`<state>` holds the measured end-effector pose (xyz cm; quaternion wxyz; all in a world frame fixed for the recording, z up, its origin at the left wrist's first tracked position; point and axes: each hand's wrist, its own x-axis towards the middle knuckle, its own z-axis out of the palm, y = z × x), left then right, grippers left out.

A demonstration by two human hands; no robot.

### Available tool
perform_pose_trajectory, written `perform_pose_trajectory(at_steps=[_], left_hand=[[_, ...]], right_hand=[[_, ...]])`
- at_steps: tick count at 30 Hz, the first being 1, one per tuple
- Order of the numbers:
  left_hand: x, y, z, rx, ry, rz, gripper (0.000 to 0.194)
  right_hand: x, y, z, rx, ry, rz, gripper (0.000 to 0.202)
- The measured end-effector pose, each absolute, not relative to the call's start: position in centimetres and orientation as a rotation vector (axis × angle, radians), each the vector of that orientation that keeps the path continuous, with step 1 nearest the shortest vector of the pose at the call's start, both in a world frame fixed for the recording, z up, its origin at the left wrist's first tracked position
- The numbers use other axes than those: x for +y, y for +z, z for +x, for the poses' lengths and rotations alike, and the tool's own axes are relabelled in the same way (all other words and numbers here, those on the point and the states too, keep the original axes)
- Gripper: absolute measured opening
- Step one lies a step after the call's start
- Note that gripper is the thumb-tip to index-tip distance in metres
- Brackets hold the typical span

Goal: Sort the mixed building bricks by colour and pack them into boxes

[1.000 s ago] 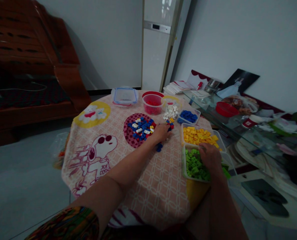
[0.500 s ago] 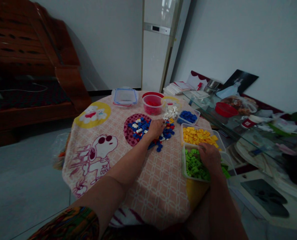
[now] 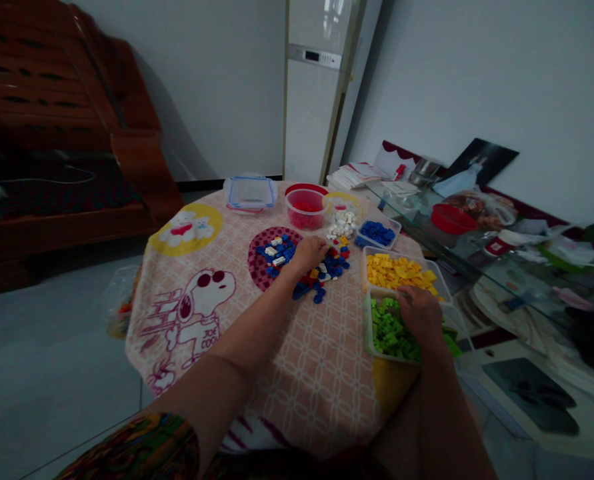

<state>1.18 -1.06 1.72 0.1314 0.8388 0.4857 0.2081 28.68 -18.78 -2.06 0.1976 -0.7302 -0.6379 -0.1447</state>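
Bricks of blue, white, red and yellow plastic (image 3: 335, 265) are spread in a loose pile on a pink cloth with a white pattern (image 3: 317, 360). Part of the pile is covered by the left hand (image 3: 311, 255). Its fingers are bent, but it cannot be told how far they are open or if a brick is held. On the right, the near clear plastic box (image 3: 368, 337) is filled with green plastic bricks (image 3: 389, 327). The right hand (image 3: 420, 310) is set over its far side, with fingers curled; what is gripped cannot be told. Yellow plastic bricks (image 3: 397, 272) are placed just beyond. Farther off, blue plastic bricks (image 3: 377, 232) are boxed, and white plastic bricks (image 3: 344, 223) are heaped to their left.
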Motion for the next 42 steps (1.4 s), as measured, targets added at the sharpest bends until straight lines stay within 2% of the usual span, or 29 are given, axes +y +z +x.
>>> perform_pose_trajectory(at_steps=[8,15,22,28,32,38,42], left_hand=[[-0.9,3.5,-0.6,1.434,0.71,2.386,0.033],[-3.5,4.2,2.1,0.943,0.802,2.387,0.033],[-8.9,4.4,6.0,0.436,0.648,2.455,0.025],[-11.2,4.4,6.9,0.272,0.552,2.501,0.02],[-9.4,4.7,5.8,0.443,0.631,2.528,0.019],[-4.2,3.7,2.2,1.157,0.669,2.538,0.021],[-2.1,2.0,0.1,1.433,0.61,2.499,0.025]], right_hand=[[-18.8,-2.3,28.8,-1.775,-0.406,-2.021,0.024],[-18.7,-2.4,29.0,-1.789,-0.414,-2.059,0.024],[-18.7,-2.5,29.3,-1.79,-0.404,-2.02,0.024],[-18.6,-2.5,29.5,-1.784,-0.388,-2.013,0.026],[-18.7,-2.5,29.5,-1.79,-0.371,-2.011,0.027],[-18.7,-2.5,29.4,-1.783,-0.383,-2.044,0.025],[-18.7,-2.5,29.3,-1.787,-0.397,-2.051,0.024]])
